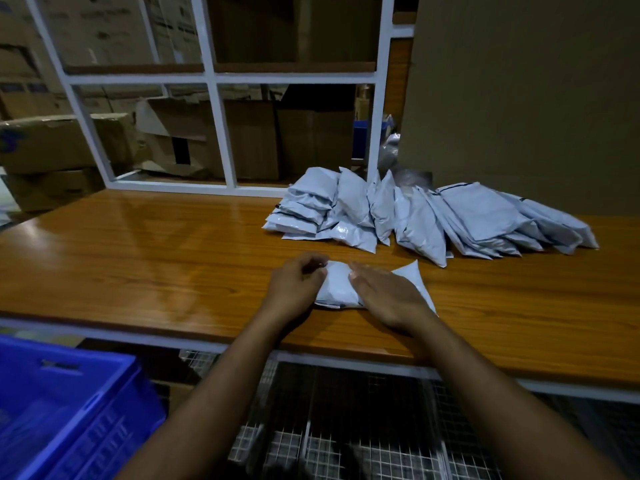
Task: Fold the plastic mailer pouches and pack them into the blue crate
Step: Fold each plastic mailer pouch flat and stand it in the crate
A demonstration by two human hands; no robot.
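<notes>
Pouch [341, 284] crosswise under both hands

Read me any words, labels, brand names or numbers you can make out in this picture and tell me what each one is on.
No text here can be read.
Cardboard boxes behind the white frame: dark print, too blurred to read.
Mailer pouch under both hands, and the pouch pile: no legible label.
Blue crate: no readable marking.
</notes>
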